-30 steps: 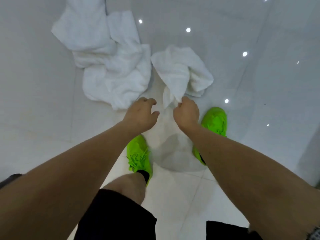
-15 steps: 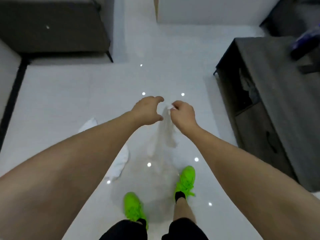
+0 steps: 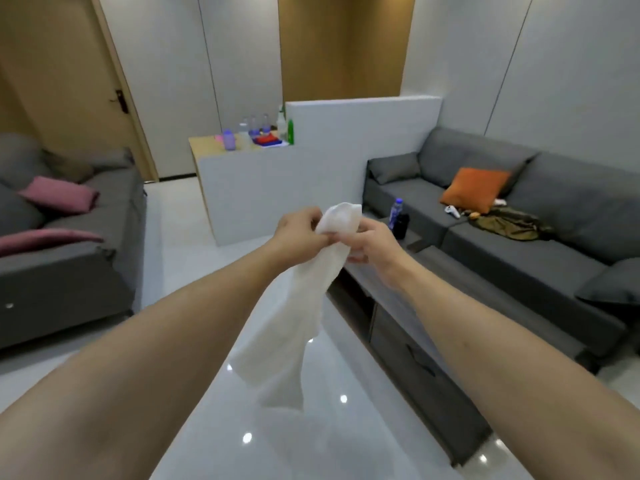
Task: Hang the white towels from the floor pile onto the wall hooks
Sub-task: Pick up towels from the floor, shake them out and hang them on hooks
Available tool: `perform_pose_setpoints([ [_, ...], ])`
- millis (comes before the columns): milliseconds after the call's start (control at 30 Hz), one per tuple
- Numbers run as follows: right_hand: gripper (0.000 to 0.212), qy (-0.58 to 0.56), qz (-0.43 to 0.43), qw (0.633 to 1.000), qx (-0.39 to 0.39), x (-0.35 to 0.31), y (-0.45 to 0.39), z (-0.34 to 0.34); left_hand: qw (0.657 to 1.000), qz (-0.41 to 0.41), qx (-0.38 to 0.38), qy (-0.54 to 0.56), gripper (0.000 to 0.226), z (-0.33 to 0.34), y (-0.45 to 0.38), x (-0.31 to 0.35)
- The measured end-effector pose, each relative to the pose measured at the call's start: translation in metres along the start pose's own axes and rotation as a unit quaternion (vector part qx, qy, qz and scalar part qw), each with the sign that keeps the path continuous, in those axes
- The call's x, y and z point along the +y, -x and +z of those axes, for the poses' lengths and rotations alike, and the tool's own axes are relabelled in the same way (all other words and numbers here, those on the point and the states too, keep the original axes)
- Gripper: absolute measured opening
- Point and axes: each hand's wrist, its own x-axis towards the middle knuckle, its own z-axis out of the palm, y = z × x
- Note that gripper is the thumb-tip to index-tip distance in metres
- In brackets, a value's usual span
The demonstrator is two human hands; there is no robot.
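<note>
Both hands, the left hand [image 3: 300, 227] and the right hand [image 3: 370, 241], pinched the top of one white towel [image 3: 304, 306], which hung free. The carrying step seemed under way; next, a wall hook had to be found, as none was visible.

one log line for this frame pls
stage: towel lifted, carrying | left hand: grips towel top | right hand: grips towel top | towel: hangs free | hooks: not in view

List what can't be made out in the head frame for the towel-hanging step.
- Wall hooks: none visible in the head view, so the target is unknown.
- Floor pile: outside the frame.
- White towel: its top bunched between left hand and right hand; the gripped edge is hidden by fingers.
- Bottles on the counter: too small to read.
</note>
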Motion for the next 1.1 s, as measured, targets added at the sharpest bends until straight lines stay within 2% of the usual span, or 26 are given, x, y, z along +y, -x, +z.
perform_pose_setpoints([
  [100,0.019,0.031,-0.008,0.999,0.002,-0.011,0.022,-0.054,0.999,0.02,0.003,0.036,0.031,0.021,-0.005,0.063],
  [233,0.02,0.078,-0.058,0.993,0.072,-0.031,0.042,-0.113,0.998,0.028,0.001,0.063,0.031,0.052,-0.01,0.127],
  [300,0.023,0.14,-0.069,0.983,0.093,-0.041,0.045,-0.136,0.994,0.049,-0.035,0.091,0.038,0.064,-0.013,0.152],
  [367,0.029,0.19,-0.079,0.974,0.094,-0.047,0.048,-0.16,0.989,0.074,-0.075,0.101,0.028,0.075,-0.018,0.174],
  [433,0.034,0.219,-0.099,0.967,0.089,-0.049,0.05,-0.184,0.992,0.085,-0.067,0.068,0.017,0.087,-0.029,0.188],
  [500,0.035,0.24,-0.089,0.964,0.074,-0.048,0.053,-0.21,0.995,0.089,-0.035,0.026,0.008,0.098,-0.045,0.191],
  [567,0.037,0.277,-0.04,0.959,0.044,-0.044,0.052,-0.239,0.996,0.093,-0.012,-0.002,0.004,0.105,-0.064,0.191],
  [633,0.033,0.347,-0.002,0.937,0.031,-0.036,0.045,-0.266,0.995,0.094,0.017,-0.004,0.005,0.111,-0.085,0.187],
  [733,0.048,0.419,0.004,0.904,0.087,-0.024,0.024,-0.305,0.995,0.088,0.043,-0.016,0.007,0.123,-0.124,0.177],
  [800,0.049,0.42,0.01,0.9,0.117,-0.016,0.005,-0.33,0.995,0.075,0.055,-0.037,0.006,0.131,-0.151,0.166],
  [933,0.034,0.389,-0.001,0.909,0.15,-0.005,-0.068,-0.366,0.991,0.05,0.109,-0.061,0.005,0.144,-0.22,0.138],
  [1100,0.038,0.461,0.001,0.876,0.139,-0.003,-0.208,-0.391,0.979,0.023,0.132,-0.155,0.009,0.153,-0.33,0.101],
])
